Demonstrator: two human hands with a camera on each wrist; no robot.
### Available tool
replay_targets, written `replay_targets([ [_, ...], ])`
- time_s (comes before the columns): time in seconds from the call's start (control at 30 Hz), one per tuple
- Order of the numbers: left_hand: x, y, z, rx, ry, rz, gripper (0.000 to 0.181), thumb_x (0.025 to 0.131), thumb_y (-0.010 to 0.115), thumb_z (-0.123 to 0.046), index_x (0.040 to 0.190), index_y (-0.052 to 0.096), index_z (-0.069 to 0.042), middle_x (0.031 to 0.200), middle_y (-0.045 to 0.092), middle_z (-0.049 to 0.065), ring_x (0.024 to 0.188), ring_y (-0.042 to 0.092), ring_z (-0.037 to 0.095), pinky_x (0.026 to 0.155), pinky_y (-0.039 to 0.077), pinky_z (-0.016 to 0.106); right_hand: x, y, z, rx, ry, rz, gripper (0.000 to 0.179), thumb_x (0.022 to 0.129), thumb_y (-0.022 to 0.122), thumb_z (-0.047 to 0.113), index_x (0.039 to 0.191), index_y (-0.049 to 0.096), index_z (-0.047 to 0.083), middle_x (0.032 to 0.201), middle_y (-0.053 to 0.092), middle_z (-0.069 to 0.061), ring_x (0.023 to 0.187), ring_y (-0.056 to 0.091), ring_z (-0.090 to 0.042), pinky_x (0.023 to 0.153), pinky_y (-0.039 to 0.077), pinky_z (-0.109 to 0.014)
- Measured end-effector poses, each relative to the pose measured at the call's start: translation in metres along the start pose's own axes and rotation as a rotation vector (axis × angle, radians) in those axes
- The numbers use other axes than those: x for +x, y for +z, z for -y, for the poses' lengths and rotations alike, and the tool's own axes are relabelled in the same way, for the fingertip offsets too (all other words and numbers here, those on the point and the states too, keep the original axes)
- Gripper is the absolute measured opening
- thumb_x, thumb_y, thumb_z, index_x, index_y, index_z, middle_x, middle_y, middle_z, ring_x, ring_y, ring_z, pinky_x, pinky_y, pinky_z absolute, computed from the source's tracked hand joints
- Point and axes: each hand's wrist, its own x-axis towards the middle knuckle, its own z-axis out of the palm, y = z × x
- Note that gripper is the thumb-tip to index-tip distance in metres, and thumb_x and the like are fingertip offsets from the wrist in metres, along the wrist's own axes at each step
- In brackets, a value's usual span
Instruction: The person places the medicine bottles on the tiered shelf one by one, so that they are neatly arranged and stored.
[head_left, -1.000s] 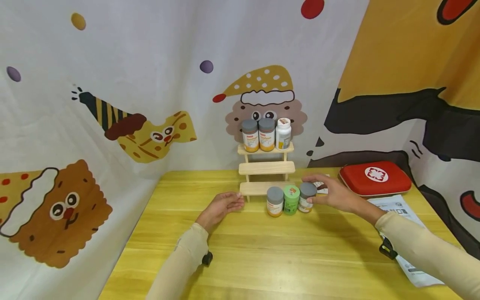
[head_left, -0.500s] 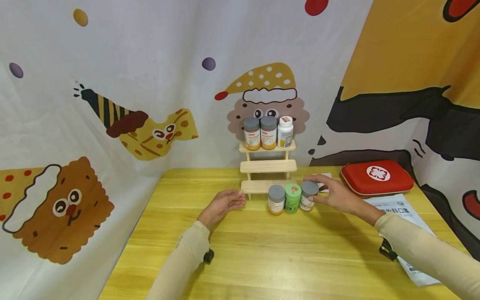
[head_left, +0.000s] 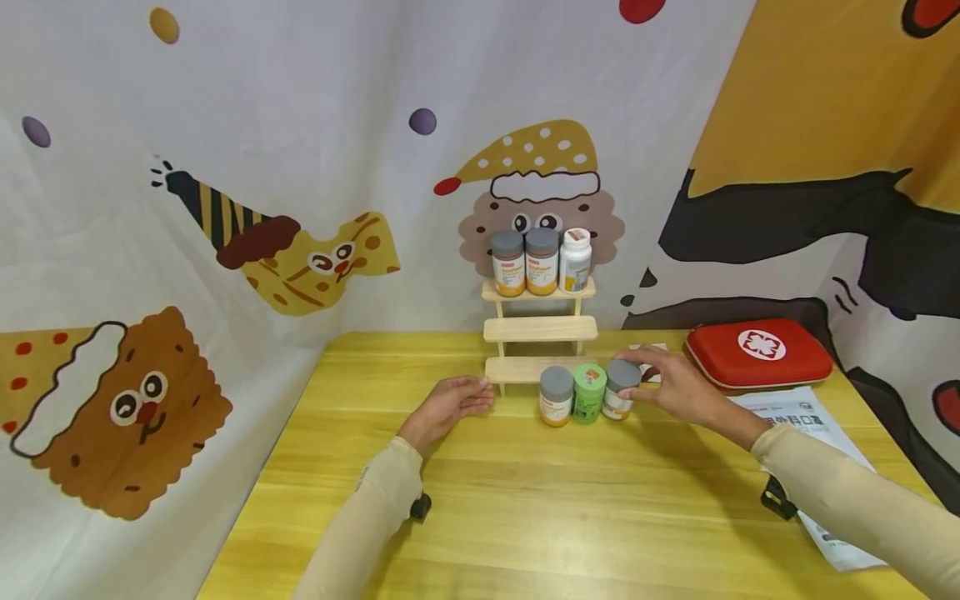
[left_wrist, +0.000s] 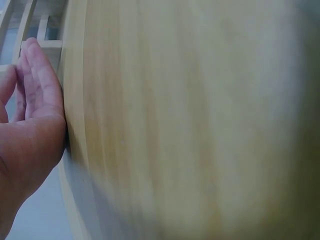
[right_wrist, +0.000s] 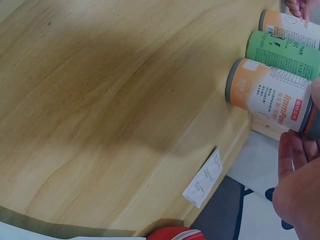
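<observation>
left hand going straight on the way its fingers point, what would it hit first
The left hand would likely meet the stand first, at the left end of its bottom shelf; depth is unclear.

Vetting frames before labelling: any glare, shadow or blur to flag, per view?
Head: soft glare on the table, shadow below the right arm; left wrist: table grain soft and smeared, darker toward the lower right, left hand somewhat clearer; right wrist: broad shadow across the table, larger print on the gripped jar legible.
</observation>
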Motion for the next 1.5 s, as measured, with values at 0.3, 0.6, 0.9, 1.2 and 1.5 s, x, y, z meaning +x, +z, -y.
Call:
replay_targets([
  [0.3,0.003,0.001,-0.001,-0.013,-0.015,0.000,0.028,0.108,0.064,-0.019,0.123,0.068,0.005,0.099,0.078,0.004,0.091,0.077,0.013,0.088,0.066,0.026,-0.001,-0.001,0.003,-0.007,0.011,-0.007,0.055,0.079,0.095,0.021,0.127,0.073,0.007,0.110,0.074,-0.004,0.093,0.064,-0.006,0.078,0.066,-0.033],
  [0.6,0.001,-0.002,-0.003,-0.008,-0.020,0.008,0.032,0.108,0.063,-0.018,0.127,0.065,0.008,0.098,0.079,0.003,0.092,0.077,0.013,0.090,0.066,0.026,0.002,-0.007,0.011,-0.049,-0.006,-0.017,0.055,0.079,0.095,0.019,0.126,0.072,0.003,0.114,0.076,-0.008,0.091,0.068,-0.013,0.075,0.065,-0.029],
  [0.9,-0.001,-0.002,-0.004,-0.009,-0.018,0.005,0.030,0.108,0.063,-0.018,0.125,0.067,0.006,0.100,0.079,0.004,0.093,0.077,0.014,0.091,0.066,0.027,0.013,-0.030,0.021,-0.140,0.033,-0.002,0.057,0.080,0.095,0.025,0.128,0.072,0.005,0.106,0.072,-0.003,0.089,0.069,-0.020,0.074,0.065,-0.033],
  [1.2,0.000,-0.004,-0.003,-0.018,-0.027,0.004,0.027,0.108,0.064,-0.019,0.122,0.068,0.004,0.100,0.079,0.004,0.093,0.077,0.014,0.091,0.066,0.027,0.028,-0.051,0.028,-0.138,0.048,-0.015,0.056,0.083,0.093,0.028,0.131,0.071,0.009,0.112,0.071,-0.003,0.092,0.066,-0.014,0.075,0.063,-0.022],
  [1.5,0.000,-0.001,-0.004,-0.006,-0.022,0.005,0.033,0.108,0.063,-0.019,0.127,0.066,0.008,0.101,0.078,0.004,0.093,0.077,0.013,0.089,0.066,0.026,0.044,-0.061,0.043,-0.192,0.011,-0.046,0.057,0.080,0.096,0.021,0.129,0.071,0.004,0.107,0.072,-0.006,0.086,0.065,-0.017,0.070,0.058,-0.022],
])
